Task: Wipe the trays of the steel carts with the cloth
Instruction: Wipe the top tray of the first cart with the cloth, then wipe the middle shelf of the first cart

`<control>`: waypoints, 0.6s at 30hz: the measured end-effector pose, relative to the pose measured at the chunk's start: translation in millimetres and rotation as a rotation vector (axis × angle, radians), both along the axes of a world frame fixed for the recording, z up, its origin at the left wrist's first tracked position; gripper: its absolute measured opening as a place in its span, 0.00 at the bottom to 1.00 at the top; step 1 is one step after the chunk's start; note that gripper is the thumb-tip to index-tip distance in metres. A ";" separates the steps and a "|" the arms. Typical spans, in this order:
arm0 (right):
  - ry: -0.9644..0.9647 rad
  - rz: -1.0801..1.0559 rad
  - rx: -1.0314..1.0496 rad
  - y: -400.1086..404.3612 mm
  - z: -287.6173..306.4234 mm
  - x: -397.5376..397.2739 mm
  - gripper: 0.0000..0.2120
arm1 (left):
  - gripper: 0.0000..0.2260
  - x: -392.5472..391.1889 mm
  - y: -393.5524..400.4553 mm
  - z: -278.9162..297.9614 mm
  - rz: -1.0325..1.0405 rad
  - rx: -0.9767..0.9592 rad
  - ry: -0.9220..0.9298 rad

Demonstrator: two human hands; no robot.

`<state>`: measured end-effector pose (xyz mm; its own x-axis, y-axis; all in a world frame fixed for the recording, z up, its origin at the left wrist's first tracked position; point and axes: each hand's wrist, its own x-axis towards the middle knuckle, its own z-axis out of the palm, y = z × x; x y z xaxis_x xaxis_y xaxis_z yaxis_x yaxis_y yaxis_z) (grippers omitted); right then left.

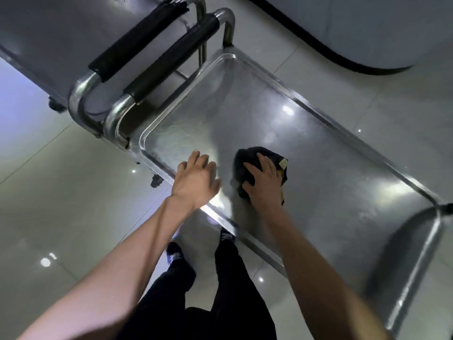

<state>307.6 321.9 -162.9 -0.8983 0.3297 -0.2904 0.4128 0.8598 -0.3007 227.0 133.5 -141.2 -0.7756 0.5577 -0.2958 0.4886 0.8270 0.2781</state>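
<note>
The steel cart's top tray (257, 114) fills the middle of the head view, shiny and rimmed. A dark cloth (247, 158) with a yellow tag lies on it near the front edge. My right hand (264, 182) presses flat on the cloth, fingers spread over it. My left hand (196, 177) hovers over the tray's near left corner, fingers loosely bent, holding nothing.
The cart's handle (169, 60) with a black grip rises at the tray's far left end. A second cart's handle (134, 38) and tray (61, 28) stand just behind it. Glossy floor tiles (61, 192) surround the carts. My legs and shoes (176, 256) stand by the front edge.
</note>
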 end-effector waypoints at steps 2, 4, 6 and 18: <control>0.010 -0.042 -0.010 -10.0 2.4 16.0 0.24 | 0.15 2.3 -16.3 4.2 -0.078 -0.018 0.024; 0.021 -0.127 -0.021 -23.2 5.3 31.9 0.24 | 0.18 1.0 -30.8 8.7 -0.222 -0.135 0.077; 0.047 -0.230 -0.079 -37.4 9.9 46.7 0.25 | 0.22 -0.2 -42.7 14.2 -0.351 -0.225 0.109; 0.430 -0.647 -0.302 -126.1 53.8 135.0 0.24 | 0.22 54.9 -83.2 41.1 -0.338 0.042 0.054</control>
